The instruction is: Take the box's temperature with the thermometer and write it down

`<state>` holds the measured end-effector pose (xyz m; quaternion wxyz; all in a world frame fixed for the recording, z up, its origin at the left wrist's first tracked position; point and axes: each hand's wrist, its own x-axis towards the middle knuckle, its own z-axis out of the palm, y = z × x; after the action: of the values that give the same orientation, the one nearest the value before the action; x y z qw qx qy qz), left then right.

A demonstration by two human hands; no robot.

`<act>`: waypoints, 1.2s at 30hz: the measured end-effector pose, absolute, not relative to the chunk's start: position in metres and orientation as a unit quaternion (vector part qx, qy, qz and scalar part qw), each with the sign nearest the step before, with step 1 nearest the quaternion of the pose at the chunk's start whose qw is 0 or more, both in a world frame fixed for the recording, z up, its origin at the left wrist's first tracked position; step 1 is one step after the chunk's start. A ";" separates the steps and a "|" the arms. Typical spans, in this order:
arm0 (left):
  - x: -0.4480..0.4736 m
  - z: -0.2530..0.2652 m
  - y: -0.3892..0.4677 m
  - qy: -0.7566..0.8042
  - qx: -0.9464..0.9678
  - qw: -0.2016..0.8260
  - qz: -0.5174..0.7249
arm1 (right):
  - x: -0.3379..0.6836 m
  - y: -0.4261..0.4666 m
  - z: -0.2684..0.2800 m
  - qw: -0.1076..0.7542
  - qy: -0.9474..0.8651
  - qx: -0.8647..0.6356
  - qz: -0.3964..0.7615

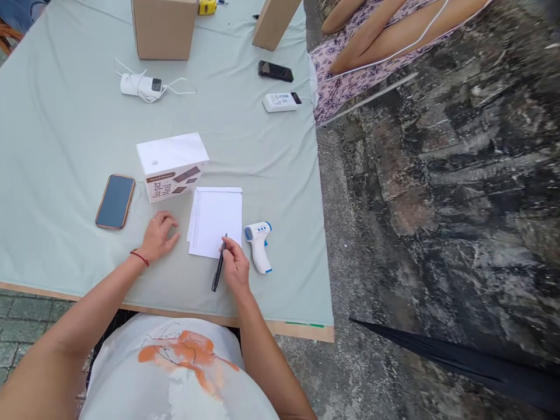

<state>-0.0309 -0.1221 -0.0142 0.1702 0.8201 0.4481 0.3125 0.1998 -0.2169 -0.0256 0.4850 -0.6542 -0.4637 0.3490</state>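
Lying leftmost near the person is a phone (115, 201). Next, the left hand (158, 238) rests on the cloth (280, 157), grasping nothing, fingers loosely bent. Beyond it stands a white box (175, 153), beside the notepad (216, 219). A black pen (218, 270) — far end over the notepad's lower right — is pinched by the right hand (237, 266), near a thermometer (261, 249).

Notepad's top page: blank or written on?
Looks blank: the notepad is plain white on top. Marks along its left edge are too small to read; the right hand covers the lower right corner.
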 end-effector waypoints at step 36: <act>-0.010 0.002 -0.127 0.347 0.924 0.134 0.089 | 0.153 -0.221 -0.026 0.428 -0.527 -0.678 0.282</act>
<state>-0.0099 -0.1267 0.0019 0.1336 0.9239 0.3472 0.0894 0.1526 -0.2214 -0.0257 0.4284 -0.6780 -0.5267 0.2819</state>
